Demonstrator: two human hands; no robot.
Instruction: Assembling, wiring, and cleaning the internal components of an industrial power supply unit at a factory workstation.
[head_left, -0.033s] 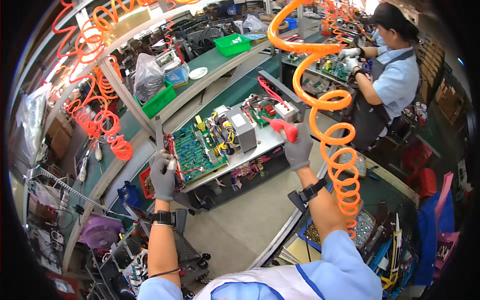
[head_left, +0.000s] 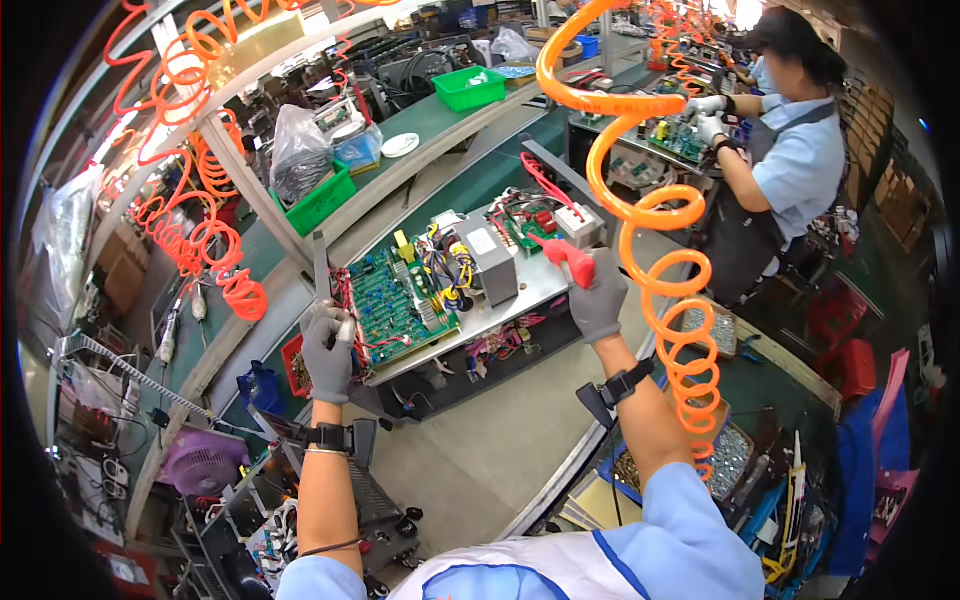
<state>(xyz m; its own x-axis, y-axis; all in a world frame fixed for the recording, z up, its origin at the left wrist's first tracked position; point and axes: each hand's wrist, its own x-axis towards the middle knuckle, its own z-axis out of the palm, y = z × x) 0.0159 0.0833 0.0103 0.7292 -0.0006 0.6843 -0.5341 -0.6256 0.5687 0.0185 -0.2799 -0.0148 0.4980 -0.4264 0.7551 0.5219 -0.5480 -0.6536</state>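
In front of me sits a metal chassis [head_left: 545,283], carrying a green circuit board [head_left: 392,300], a grey boxy transformer [head_left: 487,262] with yellow and black wires, and a smaller board [head_left: 520,222] at the right. My left hand [head_left: 328,358], in a grey glove with pale fingertips, is closed at the chassis's left front corner, beside the red wires; its grip is partly hidden. My right hand [head_left: 601,298], also gloved, is closed around a red tapered piece [head_left: 568,262], whose thin tip points left over the chassis's right part. I cannot make out its exact kind.
An orange coiled air hose [head_left: 655,205] hangs just right of my right hand. Green bins [head_left: 318,205] stand on the bench beyond. A co-worker [head_left: 800,150] handles boards at the far right. Trays of screws [head_left: 725,455] lie near my right elbow, a purple fan [head_left: 203,462] at left.
The whole view has shifted very slightly. Both hands keep the same places at the chassis, and the co-worker's head has turned a little.
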